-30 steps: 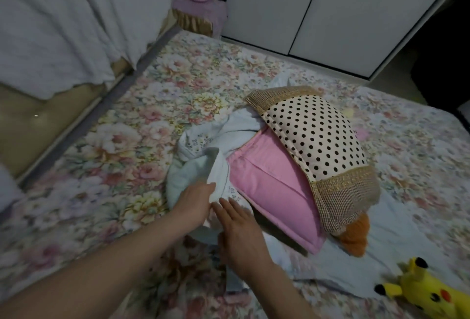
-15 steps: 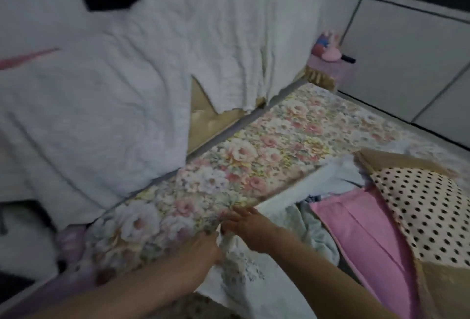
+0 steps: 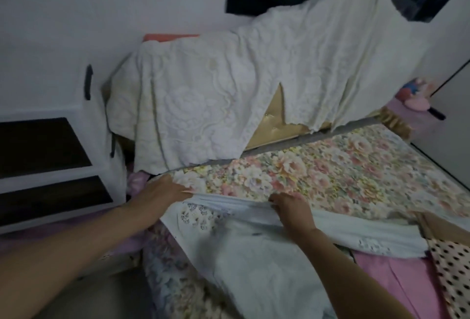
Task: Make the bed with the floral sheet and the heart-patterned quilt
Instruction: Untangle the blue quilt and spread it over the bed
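The floral sheet (image 3: 343, 173) covers the mattress up to the headboard. A pale blue-white quilt (image 3: 254, 255) with small printed motifs lies bunched over the near corner of the bed. My left hand (image 3: 162, 194) grips its top edge at the bed's left corner. My right hand (image 3: 292, 206) pinches the same edge farther right, fingers curled into the fold. The edge is stretched between both hands across the sheet. Its pattern is too faint to read as hearts.
A white textured cover (image 3: 229, 94) drapes the gold headboard (image 3: 274, 125). A pink pillow (image 3: 396, 285) and a polka-dot pillow (image 3: 452, 267) lie at the right on the quilt. A white shelf unit (image 3: 50, 173) stands left of the bed; a pink nightstand (image 3: 417, 112) sits far right.
My view swung left toward the headboard. Both hands drew the quilt's edge out from beside the pillows toward the head corner and spread apart along it.
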